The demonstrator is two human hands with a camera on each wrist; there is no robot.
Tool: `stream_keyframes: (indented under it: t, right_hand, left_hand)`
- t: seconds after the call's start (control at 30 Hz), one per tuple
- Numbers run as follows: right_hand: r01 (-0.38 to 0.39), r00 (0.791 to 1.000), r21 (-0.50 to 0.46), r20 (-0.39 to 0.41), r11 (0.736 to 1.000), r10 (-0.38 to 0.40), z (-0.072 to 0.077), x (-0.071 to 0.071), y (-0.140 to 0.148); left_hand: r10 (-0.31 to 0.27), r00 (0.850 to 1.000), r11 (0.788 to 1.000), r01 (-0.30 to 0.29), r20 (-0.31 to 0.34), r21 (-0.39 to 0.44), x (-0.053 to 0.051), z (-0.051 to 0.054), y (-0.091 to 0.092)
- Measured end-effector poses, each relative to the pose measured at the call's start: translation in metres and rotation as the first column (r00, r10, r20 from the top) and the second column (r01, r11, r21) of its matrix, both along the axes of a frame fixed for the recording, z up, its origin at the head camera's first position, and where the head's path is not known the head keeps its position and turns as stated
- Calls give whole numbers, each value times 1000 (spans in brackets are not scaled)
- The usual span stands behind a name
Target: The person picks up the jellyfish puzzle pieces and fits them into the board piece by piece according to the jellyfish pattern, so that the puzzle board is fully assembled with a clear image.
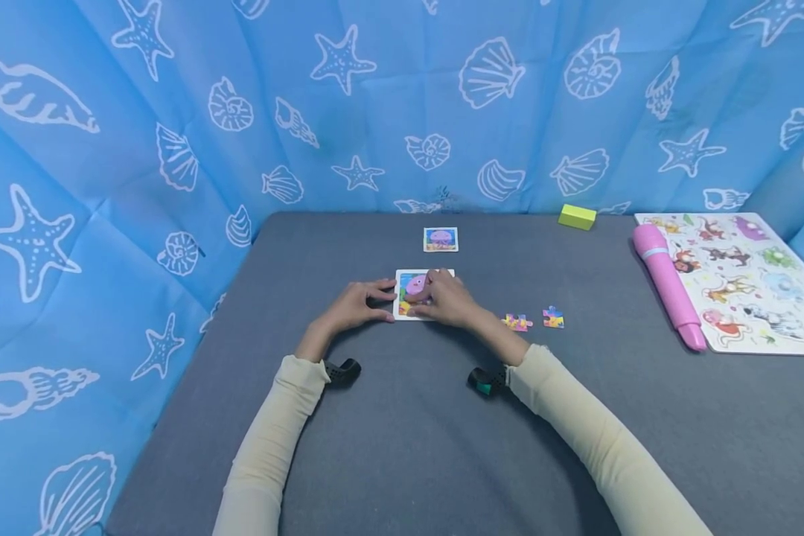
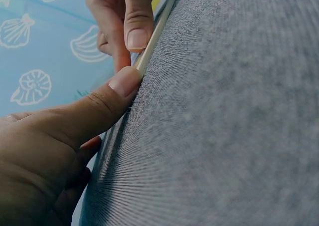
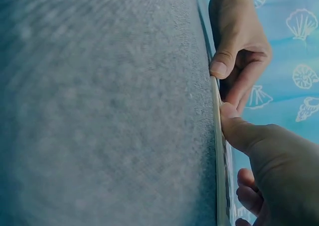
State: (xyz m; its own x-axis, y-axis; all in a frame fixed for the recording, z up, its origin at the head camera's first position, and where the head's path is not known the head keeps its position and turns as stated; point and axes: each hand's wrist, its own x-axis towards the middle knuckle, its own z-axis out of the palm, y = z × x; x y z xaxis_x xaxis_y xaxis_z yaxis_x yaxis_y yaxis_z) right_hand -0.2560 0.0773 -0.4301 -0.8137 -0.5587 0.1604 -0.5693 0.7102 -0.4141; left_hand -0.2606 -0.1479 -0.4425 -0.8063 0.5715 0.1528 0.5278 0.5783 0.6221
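A small white-framed jigsaw puzzle (image 1: 398, 277) with a pink sea creature lies flat on the table. My left hand (image 1: 353, 304) steadies its left edge, forefinger towards the upper part and thumb at the lower corner. The left wrist view shows the left thumb (image 2: 122, 84) against the frame's edge. Over the puzzle's right side, my right hand (image 1: 447, 299) brings thumb and forefinger together at the lower left, seemingly on a puzzle piece largely hidden by the fingers. In the right wrist view, the right thumb (image 3: 232, 117) rests on the frame.
Loose puzzle pieces (image 1: 519, 322) lie right of my right hand, with another piece (image 1: 553, 318) beyond. A picture card (image 1: 440, 239) is behind the puzzle. A yellow-green block (image 1: 577, 217), a pink pen-like stick (image 1: 667, 284) and an animal board (image 1: 744, 327) are farther right. A blue curtain (image 1: 388, 134) hangs behind.
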Motion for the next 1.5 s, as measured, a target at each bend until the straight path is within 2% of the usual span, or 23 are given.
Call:
stream_keyframes:
  t: [0.2,0.33,0.43,0.53,0.6,0.77,0.87,1.0,1.5]
  right_hand:
    - [39,999,1,12,999,-39,3,-1,0]
    - [-7,1000,-55,-24,998,6,4,-1,4]
    - [-22,998,-98,-57,995,17,8,0,16]
    - [23,997,-110,-66,994,-31,16,1,39]
    - [63,996,-91,-57,994,-69,19,4,61]
    - [145,988,30,42,989,-146,24,17,117]
    - [145,985,107,75,984,-154,24,24,144]
    - [120,988,150,83,981,-133,21,31,165]
    - [79,994,81,67,994,-84,13,35,171]
  left_hand:
    - [-2,1000,1000,3,-13,8,-3,3,0]
    - [-1,1000,1000,1,0,-6,-2,1,-1]
    - [3,1000,1000,-3,13,-30,0,0,-1]
    - [12,1000,999,-11,18,-49,1,1,0]
    - [13,1000,999,-12,15,-53,2,2,2]
    - [2,1000,997,-1,6,-75,4,5,4]
    - [-15,999,994,19,38,-109,5,6,6]
    - [-47,996,985,59,77,-160,5,4,10]
    - [-61,995,986,72,76,-148,4,3,8]
